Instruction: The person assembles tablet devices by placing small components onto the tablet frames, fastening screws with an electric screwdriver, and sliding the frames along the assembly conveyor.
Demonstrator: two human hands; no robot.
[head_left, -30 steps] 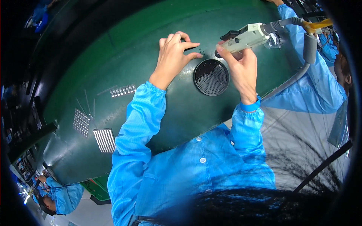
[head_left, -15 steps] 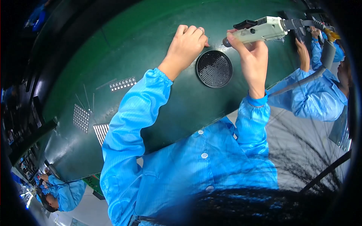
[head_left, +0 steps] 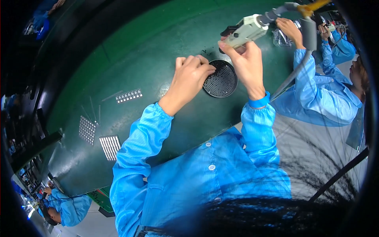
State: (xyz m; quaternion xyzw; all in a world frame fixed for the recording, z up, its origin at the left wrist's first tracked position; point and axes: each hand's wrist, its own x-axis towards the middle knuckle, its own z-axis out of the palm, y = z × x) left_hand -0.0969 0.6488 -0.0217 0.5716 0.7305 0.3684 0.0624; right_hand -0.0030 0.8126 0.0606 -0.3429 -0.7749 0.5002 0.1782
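Observation:
My right hand [head_left: 246,65] grips a pale electric screwdriver [head_left: 248,31] with a black lever and a grey hose at its back end. Its tip points left and down and is partly hidden by my fingers. A round black dish [head_left: 221,81] with a pattern of small holes lies on the table below it. At the dish's upper left rim, my left hand [head_left: 191,73] has its fingers bent and pinched together; whatever is between them is too small to see. A few dark specks [head_left: 206,52] lie on the table above the dish.
Left on the green table [head_left: 166,138] lie a strip of small parts [head_left: 129,96], a dotted panel [head_left: 87,129], a striped panel [head_left: 110,147] and thin rods [head_left: 94,108]. A co-worker's hand [head_left: 290,31] is near a clear bag [head_left: 281,38]. The hose [head_left: 294,75] hangs at right.
My left hand has come down from above the dish to its rim, fingers now pinched there. My right hand and the screwdriver have shifted left, the tool more tilted. The view has moved a little.

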